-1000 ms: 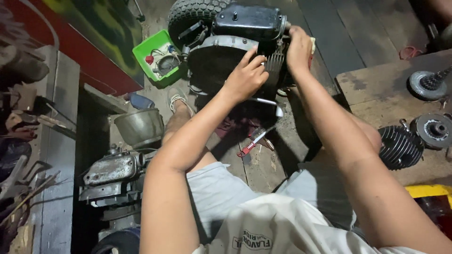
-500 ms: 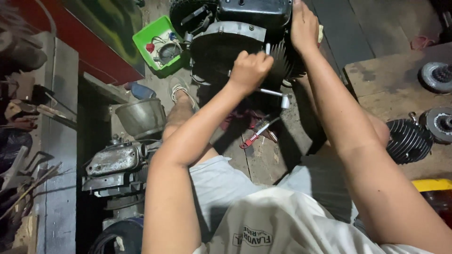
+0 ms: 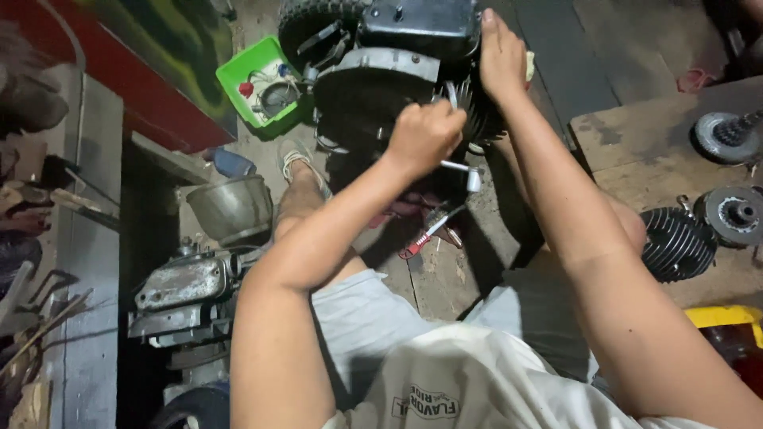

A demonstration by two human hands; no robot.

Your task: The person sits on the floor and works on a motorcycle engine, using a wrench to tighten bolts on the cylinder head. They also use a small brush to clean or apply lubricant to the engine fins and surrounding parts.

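A person's left hand (image 3: 425, 135) is clenched around a metal wrench (image 3: 461, 169) against a dark engine (image 3: 397, 71) on the floor. The right hand (image 3: 501, 56) presses flat on the engine's top right side, fingers spread, beside a green tray (image 3: 238, 75).

Your left hand (image 3: 425, 135), at the upper middle of the frame, is closed around a metal wrench (image 3: 461, 168) just below the finned engine (image 3: 397, 71). Your right hand (image 3: 501, 56) lies flat on the engine's upper right side. A green tray (image 3: 246, 67) of small parts sits at the upper left, a metal bowl (image 3: 230, 208) left of centre, and finned cylinders (image 3: 675, 242) at the right edge.
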